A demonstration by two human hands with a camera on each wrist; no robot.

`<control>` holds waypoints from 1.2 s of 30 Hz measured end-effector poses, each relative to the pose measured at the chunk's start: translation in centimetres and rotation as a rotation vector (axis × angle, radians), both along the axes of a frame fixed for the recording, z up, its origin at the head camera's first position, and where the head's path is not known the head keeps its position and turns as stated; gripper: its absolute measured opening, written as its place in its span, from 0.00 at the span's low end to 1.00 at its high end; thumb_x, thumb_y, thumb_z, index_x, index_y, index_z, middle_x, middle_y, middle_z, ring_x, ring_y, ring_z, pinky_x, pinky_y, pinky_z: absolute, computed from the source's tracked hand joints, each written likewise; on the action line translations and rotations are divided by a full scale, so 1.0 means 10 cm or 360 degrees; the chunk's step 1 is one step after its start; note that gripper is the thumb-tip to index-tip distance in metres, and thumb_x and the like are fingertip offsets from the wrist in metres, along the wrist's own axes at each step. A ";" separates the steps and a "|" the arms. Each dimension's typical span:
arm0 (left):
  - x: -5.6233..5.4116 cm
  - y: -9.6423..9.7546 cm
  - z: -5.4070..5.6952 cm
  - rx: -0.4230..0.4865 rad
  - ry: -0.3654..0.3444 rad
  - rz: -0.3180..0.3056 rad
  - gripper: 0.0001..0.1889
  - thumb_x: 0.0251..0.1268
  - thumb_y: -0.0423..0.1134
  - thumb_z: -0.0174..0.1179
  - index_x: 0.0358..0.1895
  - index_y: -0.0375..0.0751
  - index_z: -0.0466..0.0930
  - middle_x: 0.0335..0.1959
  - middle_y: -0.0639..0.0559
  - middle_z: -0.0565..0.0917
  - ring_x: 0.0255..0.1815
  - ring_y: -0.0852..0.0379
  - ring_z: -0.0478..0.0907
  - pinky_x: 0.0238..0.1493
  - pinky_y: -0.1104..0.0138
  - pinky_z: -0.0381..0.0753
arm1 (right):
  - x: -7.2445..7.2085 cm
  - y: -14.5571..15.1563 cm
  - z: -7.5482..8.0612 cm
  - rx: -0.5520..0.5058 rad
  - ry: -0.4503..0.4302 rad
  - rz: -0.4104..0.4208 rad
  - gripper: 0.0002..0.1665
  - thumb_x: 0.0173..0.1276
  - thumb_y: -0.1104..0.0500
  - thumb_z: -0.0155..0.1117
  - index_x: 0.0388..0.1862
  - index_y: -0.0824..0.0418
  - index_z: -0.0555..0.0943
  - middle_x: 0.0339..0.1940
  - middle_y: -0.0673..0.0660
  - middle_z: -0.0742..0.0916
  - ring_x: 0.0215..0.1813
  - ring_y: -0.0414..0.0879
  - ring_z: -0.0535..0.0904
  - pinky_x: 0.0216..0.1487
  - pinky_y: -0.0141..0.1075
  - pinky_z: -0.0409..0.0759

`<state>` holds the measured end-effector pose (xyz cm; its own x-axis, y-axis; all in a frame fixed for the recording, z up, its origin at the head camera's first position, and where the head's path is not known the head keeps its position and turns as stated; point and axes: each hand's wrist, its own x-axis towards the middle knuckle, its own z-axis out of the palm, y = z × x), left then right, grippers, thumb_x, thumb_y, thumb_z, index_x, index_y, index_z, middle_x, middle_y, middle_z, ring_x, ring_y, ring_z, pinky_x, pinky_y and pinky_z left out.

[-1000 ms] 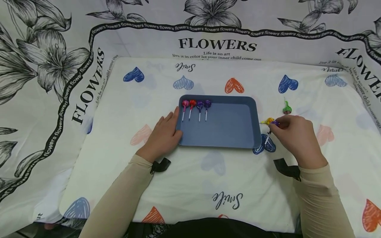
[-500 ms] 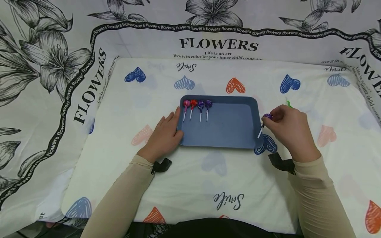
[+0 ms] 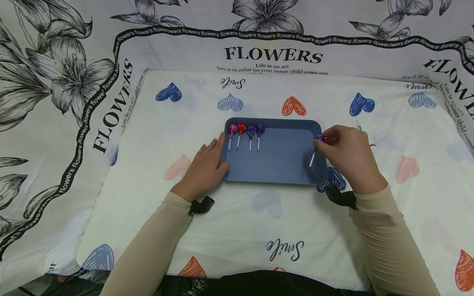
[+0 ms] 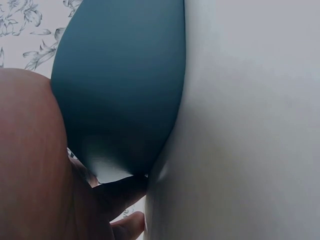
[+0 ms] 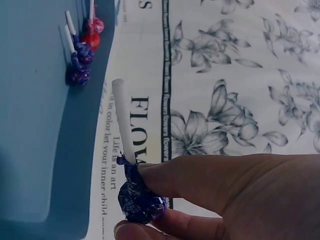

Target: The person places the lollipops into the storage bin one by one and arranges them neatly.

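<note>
Step in hand, as judged: placing one lollipop in the tray. Right hand [image 3: 349, 158]: pinches a purple lollipop [image 5: 142, 202] by its wrapped head, thumb against fingers. Location: over the tray's right end, in the air or nearly so; contact with the rim cannot be told. Left hand [image 3: 203, 168]: grasps nothing; extended fingers and thumb rest against the left edge of the tray [image 3: 285, 164].

Handling, advised: lead the head toward the far wall, beside the last of the row; turn the slanting stick to point at the person, like the others; lower fully before letting go, since a round head may roll; left hand best used to steady the tray.

Appearance: shiny dark purple wrapper, gathered at the neck; plain white stick, bare end free.

Row for matching, left to right: pink lollipop [image 3: 232, 129], red lollipop [image 3: 241, 128], two purple ones [image 3: 251, 130], heads at the far side.
</note>
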<state>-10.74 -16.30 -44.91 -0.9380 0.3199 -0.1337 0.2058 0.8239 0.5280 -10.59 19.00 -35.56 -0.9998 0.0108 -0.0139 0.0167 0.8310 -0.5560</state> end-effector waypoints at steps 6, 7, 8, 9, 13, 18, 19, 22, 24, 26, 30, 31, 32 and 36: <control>-0.01 0.00 -0.01 -0.0015 0.0007 -0.0001 0.42 0.75 0.45 0.44 0.88 0.46 0.36 0.86 0.46 0.56 0.88 0.48 0.47 0.86 0.51 0.39 | -0.07 -0.08 0.04 -0.0019 0.0045 0.0029 0.20 0.71 0.53 0.73 0.49 0.69 0.88 0.40 0.67 0.91 0.40 0.57 0.88 0.35 0.39 0.81; -0.01 0.00 -0.01 -0.0014 0.0006 -0.0003 0.42 0.75 0.45 0.44 0.88 0.46 0.36 0.86 0.46 0.56 0.88 0.47 0.47 0.86 0.51 0.39 | -0.08 -0.09 0.04 -0.0020 0.0053 0.0031 0.20 0.70 0.53 0.73 0.48 0.70 0.88 0.40 0.67 0.91 0.40 0.57 0.88 0.35 0.39 0.81; -0.01 0.00 -0.01 -0.0013 0.0004 -0.0006 0.42 0.75 0.45 0.44 0.88 0.46 0.36 0.86 0.46 0.56 0.88 0.47 0.47 0.86 0.50 0.39 | -0.09 -0.11 0.04 -0.0019 0.0060 0.0034 0.20 0.70 0.53 0.73 0.48 0.69 0.88 0.40 0.67 0.91 0.40 0.57 0.88 0.35 0.38 0.81; -0.01 0.00 0.00 -0.0014 0.0003 -0.0008 0.42 0.75 0.45 0.44 0.88 0.46 0.36 0.86 0.46 0.56 0.88 0.47 0.47 0.86 0.50 0.39 | -0.10 -0.13 0.04 -0.0021 0.0066 0.0037 0.19 0.70 0.53 0.73 0.48 0.69 0.88 0.40 0.67 0.91 0.41 0.57 0.88 0.35 0.38 0.81; -0.01 0.00 0.00 -0.0018 -0.0002 -0.0018 0.42 0.75 0.45 0.44 0.87 0.45 0.36 0.86 0.45 0.56 0.88 0.46 0.47 0.86 0.50 0.39 | -0.16 -0.20 0.05 -0.0044 0.0048 0.0048 0.20 0.70 0.53 0.73 0.49 0.69 0.88 0.42 0.67 0.92 0.43 0.57 0.88 0.38 0.43 0.84; -0.01 0.00 0.01 -0.0022 -0.0002 -0.0016 0.43 0.75 0.45 0.44 0.87 0.46 0.35 0.86 0.45 0.55 0.88 0.47 0.46 0.86 0.50 0.39 | -0.25 -0.31 0.06 -0.0094 0.0022 0.0094 0.21 0.71 0.52 0.73 0.50 0.69 0.88 0.43 0.67 0.91 0.44 0.58 0.87 0.43 0.51 0.86; -0.01 0.00 0.01 -0.0022 -0.0005 -0.0012 0.43 0.75 0.45 0.44 0.87 0.46 0.35 0.86 0.46 0.55 0.88 0.47 0.46 0.86 0.50 0.39 | -0.27 -0.32 0.06 -0.0098 0.0029 0.0103 0.21 0.71 0.52 0.73 0.49 0.69 0.88 0.43 0.67 0.91 0.44 0.57 0.87 0.43 0.51 0.85; 0.00 0.01 0.00 -0.0024 -0.0015 -0.0009 0.43 0.75 0.45 0.44 0.87 0.46 0.35 0.86 0.46 0.54 0.88 0.48 0.45 0.86 0.51 0.39 | -0.31 -0.37 0.06 -0.0111 0.0045 0.0123 0.21 0.71 0.52 0.73 0.49 0.69 0.88 0.43 0.67 0.91 0.44 0.57 0.87 0.43 0.50 0.83; 0.00 0.01 -0.02 -0.0031 -0.0019 -0.0005 0.43 0.75 0.45 0.44 0.87 0.47 0.35 0.86 0.46 0.54 0.88 0.48 0.45 0.86 0.51 0.39 | -0.33 -0.39 0.06 -0.0117 0.0056 0.0130 0.20 0.71 0.52 0.73 0.48 0.69 0.88 0.43 0.67 0.91 0.44 0.57 0.87 0.43 0.50 0.84; 0.00 0.01 -0.02 -0.0030 -0.0023 -0.0002 0.43 0.75 0.45 0.44 0.87 0.47 0.35 0.86 0.46 0.53 0.88 0.48 0.45 0.86 0.51 0.38 | -0.35 -0.42 0.06 -0.0131 0.0056 0.0140 0.20 0.70 0.52 0.74 0.48 0.69 0.88 0.43 0.68 0.91 0.44 0.58 0.88 0.44 0.52 0.84; 0.01 0.01 -0.01 -0.0030 -0.0015 0.0000 0.43 0.74 0.45 0.44 0.87 0.47 0.35 0.86 0.47 0.53 0.88 0.48 0.46 0.86 0.51 0.38 | -0.39 -0.47 0.05 -0.0152 0.0038 0.0165 0.19 0.69 0.53 0.75 0.48 0.67 0.89 0.43 0.66 0.91 0.44 0.57 0.87 0.45 0.53 0.85; 0.01 0.01 -0.01 -0.0029 -0.0013 0.0001 0.43 0.74 0.45 0.44 0.87 0.47 0.35 0.86 0.47 0.53 0.88 0.48 0.46 0.86 0.52 0.38 | -0.40 -0.48 0.05 -0.0152 0.0034 0.0169 0.19 0.69 0.53 0.75 0.48 0.67 0.89 0.43 0.66 0.91 0.44 0.57 0.87 0.45 0.53 0.85; 0.01 0.01 -0.01 -0.0026 -0.0012 -0.0002 0.43 0.74 0.45 0.44 0.87 0.47 0.35 0.86 0.47 0.53 0.88 0.48 0.46 0.86 0.51 0.38 | -0.41 -0.49 0.05 -0.0149 0.0031 0.0175 0.18 0.69 0.53 0.75 0.48 0.67 0.89 0.43 0.65 0.91 0.43 0.56 0.87 0.45 0.52 0.85; 0.00 0.00 -0.01 -0.0036 -0.0008 0.0001 0.43 0.74 0.45 0.43 0.87 0.48 0.35 0.86 0.47 0.53 0.88 0.48 0.46 0.86 0.52 0.38 | -0.45 -0.55 0.04 -0.0132 0.0043 0.0190 0.17 0.69 0.53 0.76 0.47 0.66 0.90 0.42 0.64 0.92 0.43 0.55 0.87 0.45 0.51 0.85</control>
